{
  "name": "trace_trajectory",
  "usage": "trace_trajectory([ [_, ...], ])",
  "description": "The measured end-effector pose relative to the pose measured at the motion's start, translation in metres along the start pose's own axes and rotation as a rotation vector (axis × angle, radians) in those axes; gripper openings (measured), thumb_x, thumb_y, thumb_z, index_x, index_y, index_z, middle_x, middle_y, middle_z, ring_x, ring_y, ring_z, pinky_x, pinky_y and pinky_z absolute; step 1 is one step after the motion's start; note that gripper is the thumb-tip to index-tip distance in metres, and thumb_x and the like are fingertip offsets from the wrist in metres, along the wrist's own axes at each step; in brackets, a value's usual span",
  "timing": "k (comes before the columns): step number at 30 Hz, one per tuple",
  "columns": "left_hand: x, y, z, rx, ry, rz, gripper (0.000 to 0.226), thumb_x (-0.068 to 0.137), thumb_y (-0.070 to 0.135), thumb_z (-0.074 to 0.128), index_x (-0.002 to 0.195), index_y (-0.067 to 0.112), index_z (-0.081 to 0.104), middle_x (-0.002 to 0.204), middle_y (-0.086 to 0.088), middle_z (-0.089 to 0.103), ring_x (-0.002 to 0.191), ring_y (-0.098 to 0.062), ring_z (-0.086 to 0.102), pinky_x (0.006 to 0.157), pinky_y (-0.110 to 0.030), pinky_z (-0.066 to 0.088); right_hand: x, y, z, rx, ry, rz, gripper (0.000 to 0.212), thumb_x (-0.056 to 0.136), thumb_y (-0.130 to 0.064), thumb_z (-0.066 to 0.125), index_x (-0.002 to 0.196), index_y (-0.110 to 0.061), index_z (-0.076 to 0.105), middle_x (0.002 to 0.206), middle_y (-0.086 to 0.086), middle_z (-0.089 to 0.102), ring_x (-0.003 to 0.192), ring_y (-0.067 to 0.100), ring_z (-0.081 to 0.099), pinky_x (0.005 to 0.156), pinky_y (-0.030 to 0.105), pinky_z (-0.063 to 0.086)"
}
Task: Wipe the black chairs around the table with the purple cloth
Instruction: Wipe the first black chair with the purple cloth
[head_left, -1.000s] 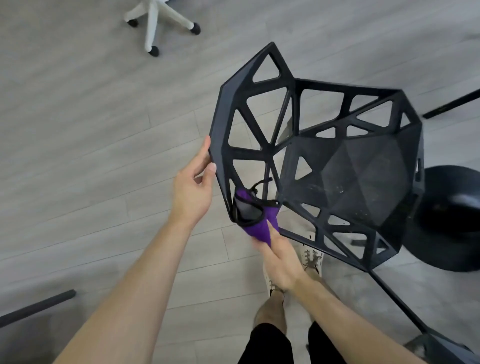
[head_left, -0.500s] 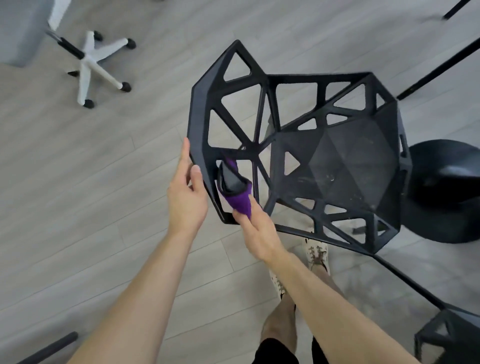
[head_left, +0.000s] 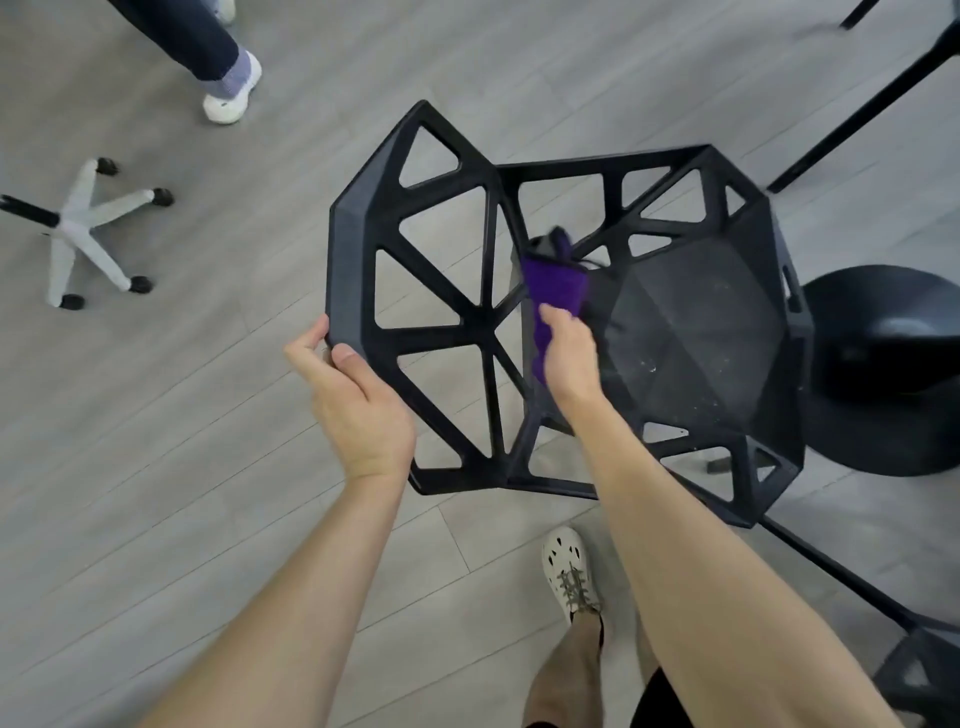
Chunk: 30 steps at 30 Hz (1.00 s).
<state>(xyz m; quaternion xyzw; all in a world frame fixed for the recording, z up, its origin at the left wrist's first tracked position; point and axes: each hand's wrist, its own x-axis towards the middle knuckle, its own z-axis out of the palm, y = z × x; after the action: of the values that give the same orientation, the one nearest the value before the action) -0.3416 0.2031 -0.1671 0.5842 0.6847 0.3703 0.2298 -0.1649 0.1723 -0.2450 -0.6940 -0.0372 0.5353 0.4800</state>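
Observation:
A black chair (head_left: 431, 283) with a lattice of triangular openings fills the middle of the view. Its solid faceted seat shows white specks. My left hand (head_left: 353, 395) grips the left edge of the backrest, thumb on the front face. My right hand (head_left: 569, 356) holds the purple cloth (head_left: 553, 291) against the bars where the backrest meets the seat. The cloth's upper end looks dark and bunched. My fingers under the cloth are hidden.
A round black base (head_left: 883, 369) stands right of the chair. A white five-star caster base (head_left: 85, 234) sits on the grey plank floor at left. Another person's leg and white shoe (head_left: 228, 93) are at top left. Black legs (head_left: 862, 111) cross the top right; another black chair (head_left: 919, 675) is at bottom right.
My right hand has carried the cloth from the lower left edge of the backrest rightward to the bars by the seat. My left hand keeps its grip. The view shifted, bringing the other person's leg in.

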Motion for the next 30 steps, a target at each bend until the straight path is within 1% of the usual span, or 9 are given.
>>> trace_trajectory([
  [2,0.0,-0.003,-0.001,0.034,0.017,0.017,0.032,0.112,0.017,0.029,0.14,0.01,0.043,0.079,-0.006,0.056,0.065,-0.017,0.051,0.062,-0.024,0.039,0.015,0.014,0.022,-0.25,-0.125,0.018,0.039,0.112,-0.035,0.042,0.13,-0.014,0.069,0.128,0.01,0.066,0.123,0.03,0.059,0.098,0.033,0.041],
  [5,0.001,-0.004,-0.001,0.057,0.031,0.015,0.033,0.112,0.018,0.029,0.141,0.009,0.043,0.078,-0.002,0.057,0.063,-0.01,0.054,0.062,-0.021,0.043,-0.011,0.045,0.027,-0.342,-0.228,0.035,0.042,0.106,-0.046,0.045,0.124,-0.016,0.069,0.112,-0.003,0.065,0.114,0.025,0.058,0.097,0.038,0.04],
  [9,0.004,-0.003,-0.002,0.007,-0.021,-0.005,0.033,0.11,0.031,0.025,0.139,0.025,0.038,0.093,-0.008,0.072,0.071,-0.031,0.073,0.069,-0.054,0.058,-0.078,0.088,-0.021,-0.394,-0.354,0.016,0.028,0.096,-0.047,0.05,0.114,-0.034,0.067,0.12,-0.013,0.071,0.118,0.021,0.06,0.102,0.034,0.045],
  [12,0.0,0.006,-0.003,-0.036,-0.054,-0.044,0.035,0.112,0.023,0.024,0.144,0.017,0.037,0.087,-0.005,0.072,0.068,-0.027,0.076,0.065,-0.047,0.063,-0.086,0.104,-0.041,-0.483,-0.414,0.018,0.047,0.094,-0.057,0.047,0.133,-0.036,0.065,0.147,0.0,0.063,0.141,0.024,0.05,0.119,0.044,0.037],
  [16,-0.002,0.01,-0.004,-0.073,-0.05,-0.048,0.034,0.113,0.019,0.025,0.145,0.013,0.037,0.08,0.001,0.071,0.064,-0.024,0.075,0.062,-0.038,0.062,-0.061,0.088,0.0,-0.41,-0.348,0.017,0.029,0.105,-0.051,0.044,0.121,-0.032,0.06,0.132,-0.008,0.063,0.126,0.021,0.053,0.109,0.042,0.038],
  [21,-0.003,0.013,-0.003,-0.112,-0.064,-0.066,0.034,0.113,0.021,0.025,0.145,0.015,0.037,0.088,0.002,0.072,0.069,-0.03,0.075,0.063,-0.034,0.063,-0.09,0.118,-0.041,-0.542,-0.384,-0.177,0.031,0.109,-0.03,0.051,0.133,-0.034,0.07,0.153,-0.014,0.052,0.156,0.01,0.027,0.13,0.04,0.024],
  [25,-0.004,0.015,-0.004,-0.115,-0.071,-0.065,0.034,0.113,0.019,0.025,0.145,0.013,0.036,0.09,0.005,0.072,0.071,-0.028,0.075,0.065,-0.028,0.062,-0.109,0.1,-0.049,-0.539,-0.355,-0.137,0.046,0.107,-0.021,0.057,0.071,-0.047,0.063,0.157,0.009,0.057,0.163,0.018,0.023,0.129,0.04,0.026],
  [27,-0.004,0.016,-0.004,-0.135,-0.068,-0.073,0.034,0.114,0.018,0.026,0.145,0.013,0.037,0.082,0.009,0.07,0.069,-0.027,0.075,0.064,-0.029,0.062,-0.128,0.091,-0.028,-0.498,-0.305,-0.237,0.026,0.105,-0.027,0.052,0.096,-0.035,0.074,0.145,0.006,0.067,0.157,0.018,0.036,0.128,0.036,0.028],
  [30,-0.003,0.014,-0.004,-0.128,-0.077,-0.064,0.034,0.113,0.019,0.026,0.145,0.013,0.037,0.084,0.009,0.073,0.07,-0.029,0.075,0.066,-0.039,0.066,-0.165,0.093,0.003,-0.394,-0.384,-0.415,0.039,0.106,-0.016,0.052,0.142,-0.022,0.064,0.156,-0.008,0.057,0.153,0.003,0.037,0.129,0.027,0.023],
])
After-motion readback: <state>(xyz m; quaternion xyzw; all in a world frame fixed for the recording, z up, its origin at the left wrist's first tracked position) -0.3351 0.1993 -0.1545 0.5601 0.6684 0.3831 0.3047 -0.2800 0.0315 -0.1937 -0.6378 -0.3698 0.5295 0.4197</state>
